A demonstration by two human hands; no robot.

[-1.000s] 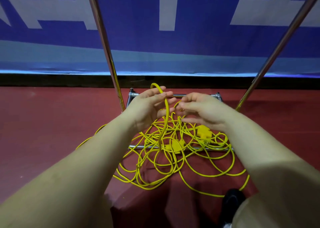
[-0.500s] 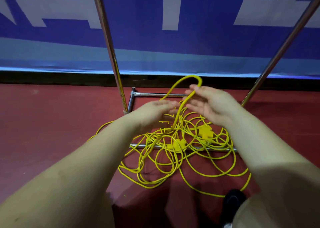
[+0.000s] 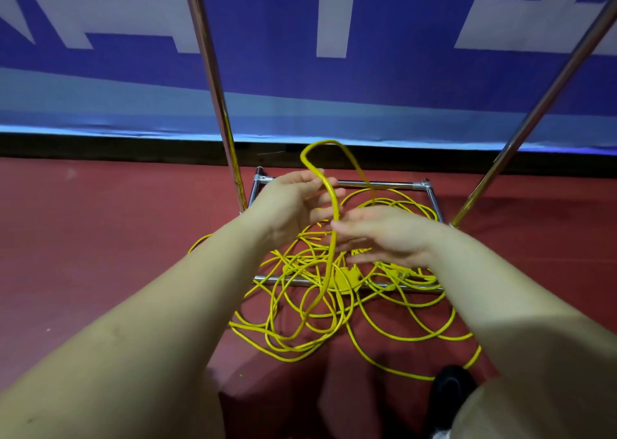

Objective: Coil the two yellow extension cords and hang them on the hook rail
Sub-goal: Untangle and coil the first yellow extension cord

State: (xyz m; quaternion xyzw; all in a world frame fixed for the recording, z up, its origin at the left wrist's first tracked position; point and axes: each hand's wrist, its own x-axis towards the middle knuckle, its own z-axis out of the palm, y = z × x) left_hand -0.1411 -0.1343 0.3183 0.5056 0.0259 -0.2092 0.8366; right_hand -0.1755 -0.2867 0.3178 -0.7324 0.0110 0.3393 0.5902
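Two bare hands, left (image 3: 293,205) and right (image 3: 384,238); one yellow cord tangle (image 3: 334,305) at six o'clock, separate cords uncountable; two slanted steel poles (image 3: 213,81); one dark shoe (image 3: 450,388).

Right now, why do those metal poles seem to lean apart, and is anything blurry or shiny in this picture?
Head view: the wide-angle lens splays the left pole and right pole outward; both carry bright glare streaks. The right hand is smeared by motion blur, while the yellow cord against the left hand stays fairly crisp. Lighting is dim, with a dark shadow on the red floor near the camera.
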